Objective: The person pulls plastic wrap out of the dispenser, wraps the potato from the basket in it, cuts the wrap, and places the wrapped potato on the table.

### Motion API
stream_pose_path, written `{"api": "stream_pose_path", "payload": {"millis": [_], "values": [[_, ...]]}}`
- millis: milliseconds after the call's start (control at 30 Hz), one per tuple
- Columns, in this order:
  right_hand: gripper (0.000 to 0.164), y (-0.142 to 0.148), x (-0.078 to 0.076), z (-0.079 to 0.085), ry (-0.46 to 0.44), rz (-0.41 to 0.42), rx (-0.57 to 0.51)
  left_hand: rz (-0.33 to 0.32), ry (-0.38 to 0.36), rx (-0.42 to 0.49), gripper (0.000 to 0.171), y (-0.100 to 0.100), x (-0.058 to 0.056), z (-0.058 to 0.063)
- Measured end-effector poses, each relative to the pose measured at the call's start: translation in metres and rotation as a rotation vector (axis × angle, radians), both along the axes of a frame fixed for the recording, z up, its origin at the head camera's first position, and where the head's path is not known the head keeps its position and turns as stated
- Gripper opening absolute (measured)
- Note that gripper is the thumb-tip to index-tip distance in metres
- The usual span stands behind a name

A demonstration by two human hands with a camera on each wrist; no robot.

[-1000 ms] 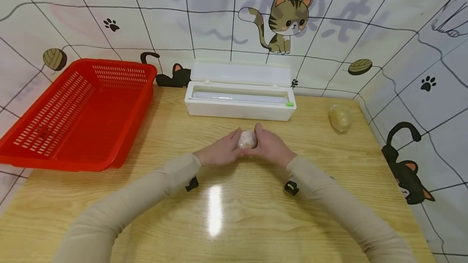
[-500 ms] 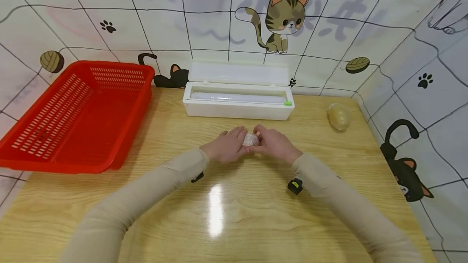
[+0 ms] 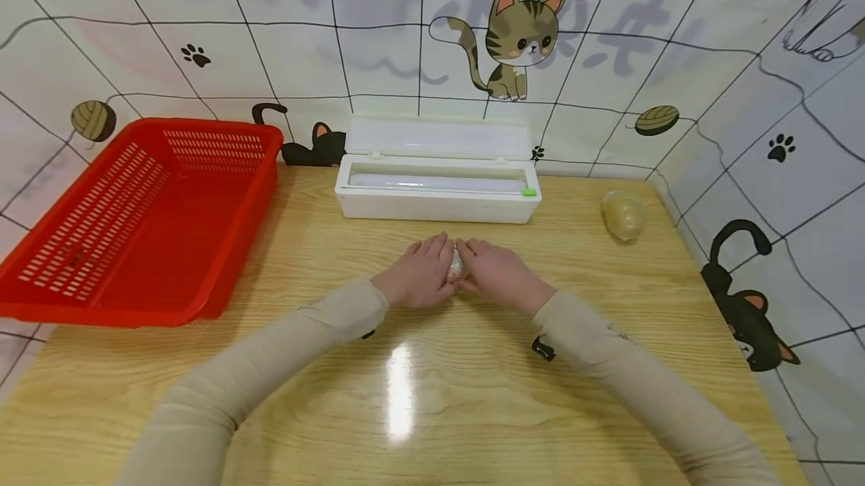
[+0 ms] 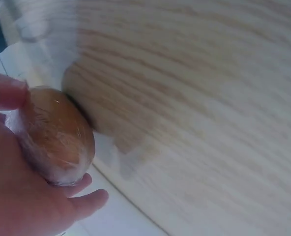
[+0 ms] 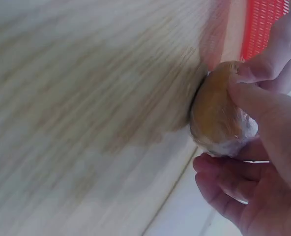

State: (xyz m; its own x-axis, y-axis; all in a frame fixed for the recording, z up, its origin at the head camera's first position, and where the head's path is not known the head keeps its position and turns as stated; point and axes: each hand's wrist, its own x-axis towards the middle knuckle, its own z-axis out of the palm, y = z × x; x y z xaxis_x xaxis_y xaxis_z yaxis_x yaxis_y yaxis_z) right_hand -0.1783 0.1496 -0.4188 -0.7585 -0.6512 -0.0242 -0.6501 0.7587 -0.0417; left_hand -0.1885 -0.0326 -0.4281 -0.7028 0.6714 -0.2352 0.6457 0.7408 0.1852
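Between both hands is a round orange-brown item wrapped in cling film (image 4: 62,137), resting on the wooden table; its exact kind is unclear. Only a shiny sliver of the wrapped item (image 3: 456,268) shows in the head view. My left hand (image 3: 417,276) holds its left side, thumb on the near side and fingers over the far side. From the other side my right hand (image 3: 503,273) grips it. In the right wrist view, the thumb of the right hand (image 5: 263,128) presses the film while the other fingers curl beneath. The hands nearly meet.
Behind the hands stands a white cling film dispenser (image 3: 439,204), lid raised, with a roll (image 3: 432,182) inside and a green slider (image 3: 529,192). A red plastic basket (image 3: 253,223) is at left. A yellowish wrapped item (image 3: 623,215) lies at right, near the wall.
Both hands have drawn closer over the wrapped item, which shows less than before. My right fingers, raised half a second ago, now lie against it. The left hand has shifted slightly right.
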Motion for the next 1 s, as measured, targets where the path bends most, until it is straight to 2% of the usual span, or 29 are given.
{"api": "stream_pose_path", "payload": {"millis": [67, 167, 267, 300, 433, 567, 667, 800, 867, 1000], "values": [[0.068, -0.004, 0.002, 0.0, 0.023, 0.013, 0.013, -0.018, -0.03, 0.073, 0.075, -0.005, -0.001, -0.004], [0.068, -0.009, 0.005, 0.001, 0.028, 0.01, 0.011, 0.009, -0.186, 0.261, 0.079, -0.015, -0.003, -0.008], [0.069, -0.012, 0.006, 0.002, -0.017, 0.004, -0.013, 0.024, -0.257, 0.371, 0.082, -0.025, -0.006, -0.009], [0.07, -0.012, 0.005, 0.003, -0.04, -0.003, -0.022, 0.026, -0.256, 0.366, 0.082, -0.027, -0.006, -0.008], [0.072, -0.009, -0.002, 0.009, -0.141, -0.027, -0.068, -0.045, -0.147, 0.25, 0.076, -0.028, -0.011, -0.006], [0.074, -0.006, -0.009, 0.011, -0.212, 0.004, -0.094, -0.046, -0.148, 0.165, 0.08, -0.024, -0.014, -0.003], [0.072, -0.006, -0.01, 0.009, -0.2, 0.037, -0.081, -0.021, -0.199, 0.195, 0.083, -0.024, -0.012, 0.0], [0.068, -0.005, -0.008, 0.007, -0.143, 0.034, -0.055, -0.03, -0.244, 0.263, 0.075, -0.025, -0.005, 0.004], [0.068, -0.006, -0.006, 0.007, -0.13, 0.032, -0.046, -0.032, -0.214, 0.252, 0.071, -0.026, 0.0, 0.005], [0.066, -0.009, -0.004, 0.006, -0.183, 0.034, -0.058, -0.026, -0.09, 0.137, 0.068, -0.026, 0.006, 0.004]]}}
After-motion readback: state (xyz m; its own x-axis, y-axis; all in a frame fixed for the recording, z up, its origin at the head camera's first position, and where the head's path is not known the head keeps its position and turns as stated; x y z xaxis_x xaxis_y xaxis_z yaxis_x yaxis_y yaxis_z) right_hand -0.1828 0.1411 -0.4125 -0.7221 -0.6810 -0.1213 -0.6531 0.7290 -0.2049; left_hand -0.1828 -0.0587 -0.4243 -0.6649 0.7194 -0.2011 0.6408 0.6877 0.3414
